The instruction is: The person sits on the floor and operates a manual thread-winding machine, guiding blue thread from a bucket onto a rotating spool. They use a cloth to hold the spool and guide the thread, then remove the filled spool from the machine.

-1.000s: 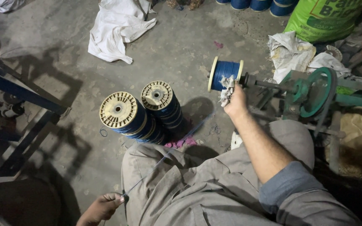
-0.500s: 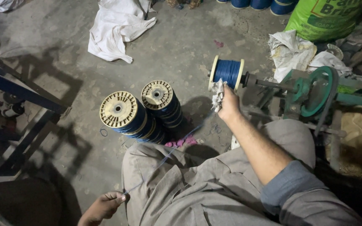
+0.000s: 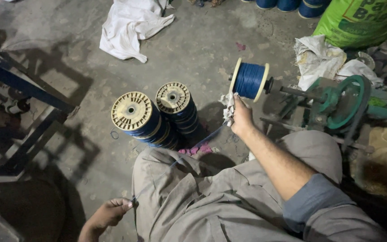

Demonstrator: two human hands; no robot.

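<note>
My right hand is raised beside a blue-wound spool mounted on the shaft of a green winding machine. It grips a white rag with a thin blue thread running through it. That thread stretches down across my lap to my left hand, which pinches it near my left knee. Two stacks of blue spools with cream flanges stand on the concrete floor in front of me.
A crumpled white cloth lies on the floor at the top. A green sack and white bags sit at the upper right. A dark blue metal frame stands at the left. More blue spools line the top edge.
My right hand with the rag has slid left along the spool, from its right flange to its left one. My left hand has stayed in place on the thread.
</note>
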